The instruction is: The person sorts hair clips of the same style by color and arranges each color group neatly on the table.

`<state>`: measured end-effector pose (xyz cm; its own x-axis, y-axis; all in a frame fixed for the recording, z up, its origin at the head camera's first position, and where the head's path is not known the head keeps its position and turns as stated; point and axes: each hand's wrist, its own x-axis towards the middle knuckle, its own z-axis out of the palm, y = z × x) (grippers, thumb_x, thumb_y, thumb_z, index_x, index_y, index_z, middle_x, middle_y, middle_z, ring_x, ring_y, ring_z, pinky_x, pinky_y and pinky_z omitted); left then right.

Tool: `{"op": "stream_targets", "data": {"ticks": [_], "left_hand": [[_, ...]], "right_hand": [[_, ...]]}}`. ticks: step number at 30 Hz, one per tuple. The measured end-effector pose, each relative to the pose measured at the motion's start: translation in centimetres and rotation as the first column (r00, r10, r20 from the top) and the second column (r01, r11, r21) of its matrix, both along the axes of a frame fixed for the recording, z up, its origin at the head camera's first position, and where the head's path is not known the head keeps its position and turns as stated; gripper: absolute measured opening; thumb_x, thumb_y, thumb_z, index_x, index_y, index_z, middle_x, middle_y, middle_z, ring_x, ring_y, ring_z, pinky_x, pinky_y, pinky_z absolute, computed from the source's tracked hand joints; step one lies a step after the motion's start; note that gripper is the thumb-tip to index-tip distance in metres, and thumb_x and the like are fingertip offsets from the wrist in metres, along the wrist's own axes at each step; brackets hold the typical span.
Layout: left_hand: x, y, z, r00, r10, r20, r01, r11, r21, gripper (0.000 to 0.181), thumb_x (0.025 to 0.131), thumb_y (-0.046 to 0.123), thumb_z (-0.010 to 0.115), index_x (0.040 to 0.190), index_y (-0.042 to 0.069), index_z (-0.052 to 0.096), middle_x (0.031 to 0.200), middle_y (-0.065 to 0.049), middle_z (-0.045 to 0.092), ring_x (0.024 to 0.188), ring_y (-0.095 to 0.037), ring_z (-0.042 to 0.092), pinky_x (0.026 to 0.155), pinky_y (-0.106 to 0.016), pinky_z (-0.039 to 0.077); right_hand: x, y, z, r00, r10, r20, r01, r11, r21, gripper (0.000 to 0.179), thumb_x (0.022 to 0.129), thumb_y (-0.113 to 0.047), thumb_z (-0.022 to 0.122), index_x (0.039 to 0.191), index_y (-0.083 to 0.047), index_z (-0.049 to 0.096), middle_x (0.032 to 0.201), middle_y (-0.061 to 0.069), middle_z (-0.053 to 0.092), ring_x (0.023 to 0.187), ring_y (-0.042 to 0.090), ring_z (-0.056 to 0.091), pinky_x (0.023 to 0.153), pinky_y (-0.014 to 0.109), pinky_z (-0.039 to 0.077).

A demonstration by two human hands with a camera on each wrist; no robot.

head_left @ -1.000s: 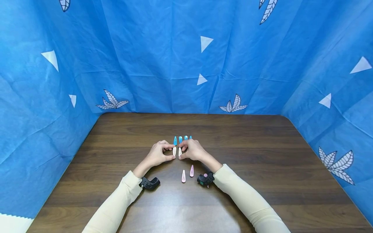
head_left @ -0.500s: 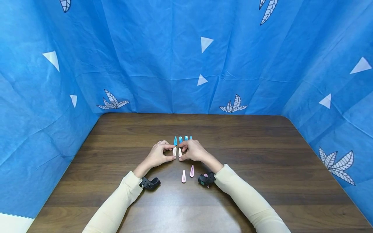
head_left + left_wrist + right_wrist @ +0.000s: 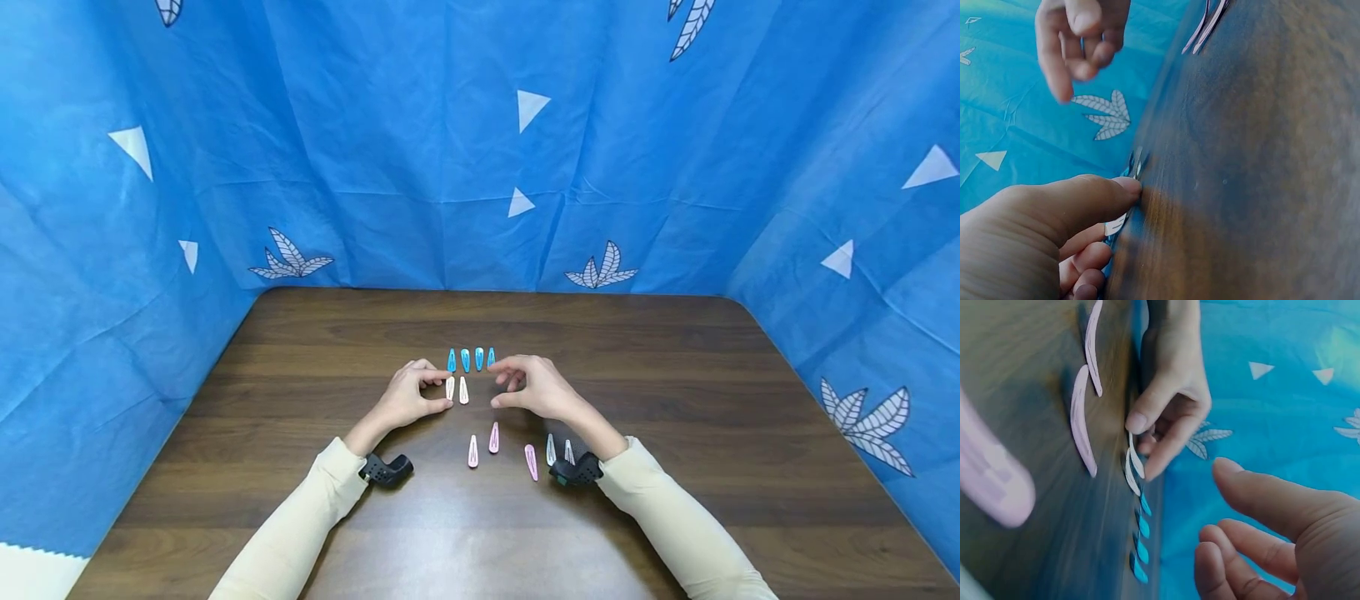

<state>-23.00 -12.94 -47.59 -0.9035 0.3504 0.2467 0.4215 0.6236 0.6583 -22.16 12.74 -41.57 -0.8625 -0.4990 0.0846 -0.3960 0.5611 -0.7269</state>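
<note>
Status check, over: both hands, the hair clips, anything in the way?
Left hand pinching left white clip; right white clip beside it, blue clips beyond. Right hand open, holding nothing. Black wrist camera partly hiding one pale clip in head view.

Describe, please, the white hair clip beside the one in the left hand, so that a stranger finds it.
On the brown table, find the row of four blue clips. Below it in the head view, the left hand pinches one white clip. Yours is the white hair clip just right of it, touched by no hand.
</note>
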Motion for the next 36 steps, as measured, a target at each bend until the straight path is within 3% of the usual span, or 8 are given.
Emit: {"op": "stream_targets", "data": {"ticks": [5,12,25,36], "left_hand": [[0.0,-0.1,0.0,1.0,0.002,-0.003,-0.002,1.0,-0.006,0.044,0.073,0.018,0.085,0.113,0.006,0.073,0.087,0.002,0.06,0.084,-0.014,0.049,0.077,-0.028,0.04],[-0.1,0.0,-0.1,1.0,0.001,-0.003,-0.001,1.0,0.0,0.043,0.073,0.019,0.085,0.113,0.007,0.074,0.088,0.002,0.06,0.084,-0.013,0.05,0.077,-0.028,0.042],[0.0,0.0,-0.2,1.0,-0.004,-0.021,0.004,1.0,0.007,0.042,0.073,0.019,0.085,0.112,0.008,0.074,0.088,0.003,0.06,0.085,-0.013,0.05,0.077,-0.028,0.042],[-0.2,-0.1,-0.4,1.0,-0.004,-0.018,0.004,1.0,0.007,0.042,0.072,0.019,0.085,0.111,0.008,0.074,0.087,0.003,0.061,0.085,-0.013,0.051,0.076,-0.028,0.042]], "right_hand": [[1.3,2.6,0.0,0.998,-0.009,-0.06,0.006,0.998,-0.063,0.046,0.076,-0.014,0.083,0.118,-0.002,0.068,0.098,0.015,0.07,0.081,0.018,0.062,0.075,0.042,0.053],[3.0,5.8,-1.1,0.992,-0.059,-0.113,0.046,0.992,-0.115,0.046,0.074,-0.017,0.085,0.116,-0.005,0.07,0.097,0.012,0.071,0.082,0.02,0.063,0.066,0.038,0.048],[5.1,9.3,-4.0,0.991,-0.053,-0.126,0.047,0.998,-0.045,0.06,0.068,-0.03,0.089,0.118,-0.008,0.066,0.101,0.002,0.067,0.085,0.015,0.056,0.07,0.027,0.044],[5.6,9.6,-5.0,0.99,-0.021,-0.143,0.021,1.0,0.0,0.056,0.061,-0.04,0.091,0.105,-0.016,0.066,0.098,-0.008,0.063,0.086,0.007,0.051,0.078,0.025,0.044]]}}
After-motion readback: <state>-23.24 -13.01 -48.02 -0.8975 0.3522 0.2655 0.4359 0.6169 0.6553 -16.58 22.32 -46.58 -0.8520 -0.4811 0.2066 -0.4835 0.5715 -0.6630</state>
